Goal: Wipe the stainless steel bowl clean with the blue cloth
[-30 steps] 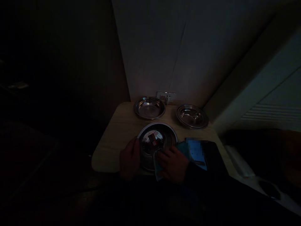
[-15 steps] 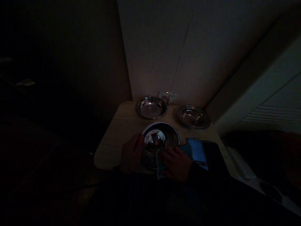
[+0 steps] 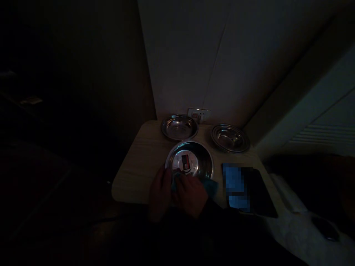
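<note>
Dim table [image 3: 130,177] | left grip [image 3: 160,194]: pinching steel basin [image 3: 205,162] by rim | right grip [image 3: 191,194]: bunched on teal cloth [image 3: 210,187]

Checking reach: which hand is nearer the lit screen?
Right. Right hand, on the cloth, is left of the lit screen; left hand, holding the front metal bowl, is farther left.

The right hand [image 3: 192,195] hides the middle of the cloth [image 3: 211,187] and, along with the left hand [image 3: 160,194], covers the near rim of the bowl [image 3: 205,160], so the fingertips are hard to make out. Print on the label [image 3: 185,162] inside is too small to read, and the screen [image 3: 235,181] is blurred into blocks. The picture's right edge cuts off a dark, reddish shape [image 3: 342,164].
</note>
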A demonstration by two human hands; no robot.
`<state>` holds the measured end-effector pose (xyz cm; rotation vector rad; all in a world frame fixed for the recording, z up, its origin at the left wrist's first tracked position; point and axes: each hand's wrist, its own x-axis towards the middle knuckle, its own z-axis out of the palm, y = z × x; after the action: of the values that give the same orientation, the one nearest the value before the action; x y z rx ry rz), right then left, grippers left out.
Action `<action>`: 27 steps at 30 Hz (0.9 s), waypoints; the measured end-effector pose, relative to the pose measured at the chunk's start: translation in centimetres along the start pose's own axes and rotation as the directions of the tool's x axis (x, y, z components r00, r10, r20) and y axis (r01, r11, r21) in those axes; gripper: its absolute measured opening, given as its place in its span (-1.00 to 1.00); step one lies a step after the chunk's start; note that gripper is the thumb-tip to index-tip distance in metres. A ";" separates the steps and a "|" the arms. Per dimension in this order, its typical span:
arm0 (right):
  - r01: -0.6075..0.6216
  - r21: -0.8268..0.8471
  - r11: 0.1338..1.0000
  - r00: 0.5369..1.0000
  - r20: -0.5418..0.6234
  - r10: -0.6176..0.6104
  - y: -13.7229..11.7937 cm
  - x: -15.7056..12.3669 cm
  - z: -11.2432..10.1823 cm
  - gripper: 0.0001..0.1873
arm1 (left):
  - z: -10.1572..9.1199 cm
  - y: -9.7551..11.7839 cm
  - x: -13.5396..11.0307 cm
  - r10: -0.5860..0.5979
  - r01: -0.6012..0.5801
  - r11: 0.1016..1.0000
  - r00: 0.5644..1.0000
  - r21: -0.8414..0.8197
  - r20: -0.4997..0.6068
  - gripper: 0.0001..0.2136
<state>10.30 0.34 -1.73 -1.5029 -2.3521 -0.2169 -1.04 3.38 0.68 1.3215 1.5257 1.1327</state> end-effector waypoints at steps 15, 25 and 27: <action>0.170 0.086 0.982 0.932 0.311 -0.189 3.6 -0.6 -3.7 -0.47 | 0.2 0.6 0.7 0.112 -0.111 0.994 0.990 0.022 -0.082 -0.66; 0.183 0.111 0.977 0.925 0.317 -0.209 3.2 -0.7 -3.3 -0.42 | -1.4 0.9 1.0 0.193 -0.184 0.970 0.980 0.162 -0.046 -0.66; 0.211 0.082 0.974 0.906 0.358 -0.227 4.8 -1.4 -4.0 -0.41 | -1.1 0.7 1.0 0.203 -0.198 0.968 0.979 0.153 -0.020 -0.65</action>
<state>15.94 -0.01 1.18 -1.3512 -2.8028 0.0679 -2.00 4.25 1.65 1.5955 1.5553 1.1897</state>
